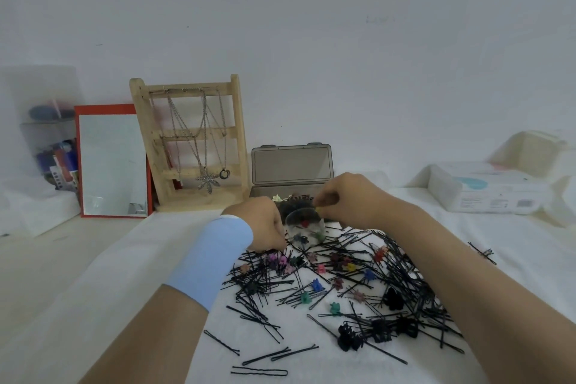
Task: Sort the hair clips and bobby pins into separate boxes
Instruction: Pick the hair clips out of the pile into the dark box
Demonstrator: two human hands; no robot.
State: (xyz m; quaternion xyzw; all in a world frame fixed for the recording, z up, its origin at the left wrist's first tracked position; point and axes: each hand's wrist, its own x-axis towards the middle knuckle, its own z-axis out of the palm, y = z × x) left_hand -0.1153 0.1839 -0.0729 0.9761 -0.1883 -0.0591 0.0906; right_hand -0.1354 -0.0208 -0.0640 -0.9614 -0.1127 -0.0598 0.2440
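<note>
SORTING IN PROGRESS: The right hand (346, 196) pinches a small yellow clip (318, 211) between thumb and curled fingers, just above a clear round tub (304, 227) at the pile's (343, 271) 12 o'clock. The left hand (265, 224) curls its fingers onto the pile at 11 o'clock; whether they grip anything cannot be told. Countless thin black wire pins (265, 355) tangle with some twenty small flower-shaped plastic clips (316, 285) and four larger black claws (350, 337) on white cloth (156, 259). One grey hinged box (291, 164) stands open behind the tub.

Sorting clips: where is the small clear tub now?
Head view: the clear tub sits mid-table between the left hand and the right hand pinching a yellow clip, just in front of the open grey box.
</note>
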